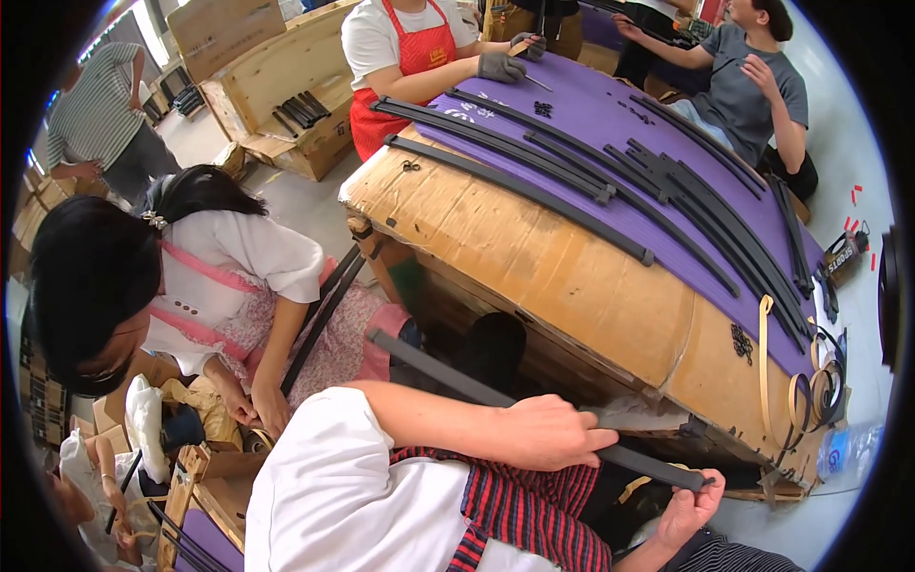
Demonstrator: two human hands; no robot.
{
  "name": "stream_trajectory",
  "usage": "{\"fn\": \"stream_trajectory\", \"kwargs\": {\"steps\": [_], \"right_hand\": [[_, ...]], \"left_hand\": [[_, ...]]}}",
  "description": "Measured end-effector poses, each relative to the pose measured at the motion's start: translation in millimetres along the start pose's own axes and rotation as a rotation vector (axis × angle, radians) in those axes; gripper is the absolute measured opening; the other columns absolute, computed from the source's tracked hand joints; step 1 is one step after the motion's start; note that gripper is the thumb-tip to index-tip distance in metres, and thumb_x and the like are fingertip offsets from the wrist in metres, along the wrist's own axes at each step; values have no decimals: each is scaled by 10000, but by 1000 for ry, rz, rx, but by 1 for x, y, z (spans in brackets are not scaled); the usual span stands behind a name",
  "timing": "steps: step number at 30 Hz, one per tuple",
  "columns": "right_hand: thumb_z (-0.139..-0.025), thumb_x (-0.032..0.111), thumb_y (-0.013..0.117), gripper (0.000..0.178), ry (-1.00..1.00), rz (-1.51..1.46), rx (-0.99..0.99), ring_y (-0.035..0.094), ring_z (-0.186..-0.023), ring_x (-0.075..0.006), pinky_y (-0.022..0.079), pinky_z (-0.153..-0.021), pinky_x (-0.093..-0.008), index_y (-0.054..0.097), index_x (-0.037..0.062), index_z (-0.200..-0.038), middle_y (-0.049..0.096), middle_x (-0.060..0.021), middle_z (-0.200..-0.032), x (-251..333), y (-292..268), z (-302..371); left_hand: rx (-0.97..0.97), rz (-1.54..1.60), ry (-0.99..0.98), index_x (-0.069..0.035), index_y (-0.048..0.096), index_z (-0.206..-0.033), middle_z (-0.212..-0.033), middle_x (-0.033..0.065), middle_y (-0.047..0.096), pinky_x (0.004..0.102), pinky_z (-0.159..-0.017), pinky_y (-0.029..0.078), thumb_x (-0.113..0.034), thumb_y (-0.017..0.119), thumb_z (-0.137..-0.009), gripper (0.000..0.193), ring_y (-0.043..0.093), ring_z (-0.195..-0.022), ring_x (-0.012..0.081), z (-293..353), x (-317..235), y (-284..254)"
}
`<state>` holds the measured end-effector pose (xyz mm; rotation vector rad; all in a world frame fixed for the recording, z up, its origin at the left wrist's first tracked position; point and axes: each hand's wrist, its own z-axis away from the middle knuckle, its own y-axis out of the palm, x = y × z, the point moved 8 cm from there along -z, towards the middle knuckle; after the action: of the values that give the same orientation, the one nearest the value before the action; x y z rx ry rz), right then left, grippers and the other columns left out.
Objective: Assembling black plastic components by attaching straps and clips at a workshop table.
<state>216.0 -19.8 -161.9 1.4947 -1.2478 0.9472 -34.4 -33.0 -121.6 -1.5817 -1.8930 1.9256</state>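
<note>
A long, flat black strip [434, 367] runs slantwise across my lap, from upper left to lower right. My left hand [553, 434] is closed around it past its middle, fingers wrapped over the top. At the strip's lower right end, my right hand [691, 505] pinches the tip between thumb and fingers. Whether a small part is also held there, I cannot tell. The strip is below the near edge of a cardboard-topped table [534, 243], apart from it. On a purple mat [591, 105] there lie several similar black bars [534, 195].
At left a co-worker in a pink apron [324, 357] bends over with black strips. Across the table stands a person in a red apron [419, 52] and gloves. Yellow and black strapping coils [815, 391], a clear plastic bottle [848, 448] and small black parts [742, 341] are at right.
</note>
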Motion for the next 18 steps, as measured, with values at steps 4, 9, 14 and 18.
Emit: {"fn": "stream_trajectory", "kwargs": {"steps": [4, 9, 14, 18], "right_hand": [[-775, 9, 586, 325, -35, -32, -92, 501, -739, -137, 428, -708, -253, 433, 4, -1062, 536, -71, -830, 1, -10, -3], [-802, -7, 553, 236, 1, -40, -137, 477, -662, -129, 405, -650, -240, 469, -10, -1022, 527, -65, -727, -13, -14, 4], [-777, -38, 576, 201, 62, -26, -173, 544, -659, -121, 439, -645, -226, 511, -9, -964, 565, -59, -748, -19, -17, 12], [-770, -11, 610, 192, 103, 2, -184, 553, -656, -114, 451, -646, -221, 524, -6, -942, 576, -59, -740, -22, -15, 17]], "left_hand": [[-55, -388, 108, -71, 521, -1061, -718, 94, 548, 345, -466, 471, -326, 567, -795, 371, 581, -570, 252, -32, -17, -36], [-270, -644, 348, -107, 549, -1019, -761, 51, 554, 358, -439, 470, -317, 574, -792, 311, 581, -592, 240, -67, 24, -73], [-204, -656, 247, -104, 530, -992, -780, 73, 550, 351, -527, 493, -295, 532, -839, 244, 591, -727, 256, -88, 88, -90], [-150, -687, 118, -105, 529, -1026, -846, 75, 547, 356, -641, 485, -280, 541, -835, 259, 568, -817, 248, -99, 122, -88]]}}
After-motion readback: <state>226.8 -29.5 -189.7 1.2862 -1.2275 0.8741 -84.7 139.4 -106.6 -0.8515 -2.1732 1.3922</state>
